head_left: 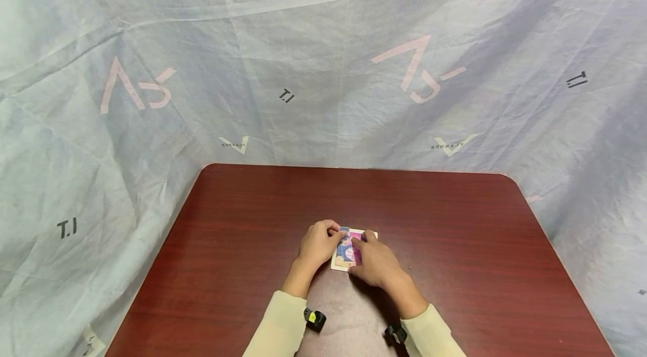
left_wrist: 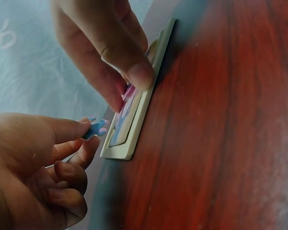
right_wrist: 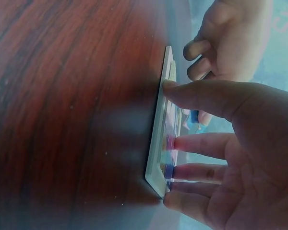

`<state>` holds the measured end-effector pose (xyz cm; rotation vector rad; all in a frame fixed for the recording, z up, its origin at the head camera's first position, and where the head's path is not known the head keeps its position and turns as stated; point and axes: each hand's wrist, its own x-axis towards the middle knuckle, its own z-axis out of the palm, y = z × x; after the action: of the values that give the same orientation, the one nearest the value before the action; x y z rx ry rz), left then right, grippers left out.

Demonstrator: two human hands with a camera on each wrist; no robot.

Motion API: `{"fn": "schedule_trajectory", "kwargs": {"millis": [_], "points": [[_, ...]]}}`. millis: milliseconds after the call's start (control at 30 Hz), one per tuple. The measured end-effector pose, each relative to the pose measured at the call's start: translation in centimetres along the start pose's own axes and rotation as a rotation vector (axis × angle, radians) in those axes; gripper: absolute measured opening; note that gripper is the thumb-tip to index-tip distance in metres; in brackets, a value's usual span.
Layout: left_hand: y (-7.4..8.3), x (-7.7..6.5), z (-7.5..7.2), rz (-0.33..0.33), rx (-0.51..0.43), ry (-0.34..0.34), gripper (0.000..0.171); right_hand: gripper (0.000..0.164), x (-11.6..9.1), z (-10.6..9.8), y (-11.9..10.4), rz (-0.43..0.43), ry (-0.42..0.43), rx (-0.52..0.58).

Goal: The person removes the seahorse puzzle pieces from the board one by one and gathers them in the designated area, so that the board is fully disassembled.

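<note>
A small jigsaw puzzle in a cream frame tray (head_left: 340, 268) lies on the table, with pink, blue and tan printed pieces inside. At its left side my left hand (head_left: 317, 245) pinches a small blue puzzle piece (left_wrist: 96, 128) between thumb and index finger. The piece is just above the tray's edge in the left wrist view, and the other fingers curl loosely. My right hand (head_left: 376, 262) rests on the right part of the puzzle. In the right wrist view its fairly straight fingers (right_wrist: 201, 143) touch the pieces, and its thumb lies at the tray's near edge. The right hand covers part of the picture.
The tray sits on a dark red wood-grain table (head_left: 242, 205) with rounded far corners. A pale printed cloth (head_left: 313, 65) hangs behind the table and along its sides. Each wrist wears a small black camera (head_left: 315, 320).
</note>
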<state>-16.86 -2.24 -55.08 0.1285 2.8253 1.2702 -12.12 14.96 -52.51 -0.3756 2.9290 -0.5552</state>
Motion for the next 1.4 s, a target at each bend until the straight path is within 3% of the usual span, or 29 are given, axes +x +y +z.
{"fn": "schedule_trajectory", "kwargs": {"millis": [567,1400], "points": [[-1.0,-0.3,-1.8,-0.034,-0.068,0.022,0.017,0.074,-0.8,0.3,0.0,0.006,0.0,0.028],[-3.6,-1.3,-4.9,-0.114,0.003,0.167,0.015,0.072,-1.0,0.3,-0.2,-0.006,0.038,0.024]]}}
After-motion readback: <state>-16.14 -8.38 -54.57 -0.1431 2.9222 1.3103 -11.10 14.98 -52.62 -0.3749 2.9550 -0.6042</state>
